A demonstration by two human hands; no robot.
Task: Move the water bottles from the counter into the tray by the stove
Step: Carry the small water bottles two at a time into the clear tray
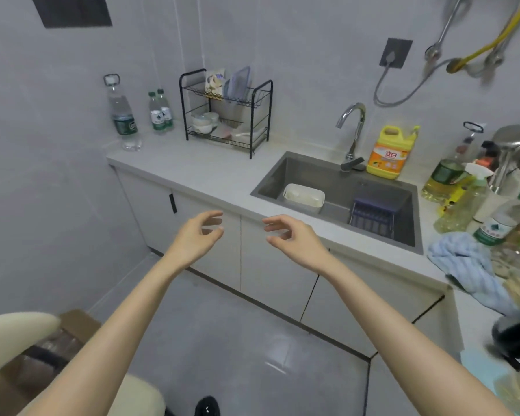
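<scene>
Both hands hang empty in front of the cabinet doors, the left hand [203,235] and right hand [288,235] loosely curled, fingers apart, probably readying a reach. The tall water bottle [123,115] and two small bottles [160,112] stand at the counter's [210,172] far left corner, against the wall beside the dish rack [225,112] holding bowls. The tray isn't clearly visible; the sink [312,175] holds a white tub [303,197].

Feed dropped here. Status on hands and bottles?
Both hands, left and right, empty, open. Three water bottles on counter's far left. Path clear.
</scene>
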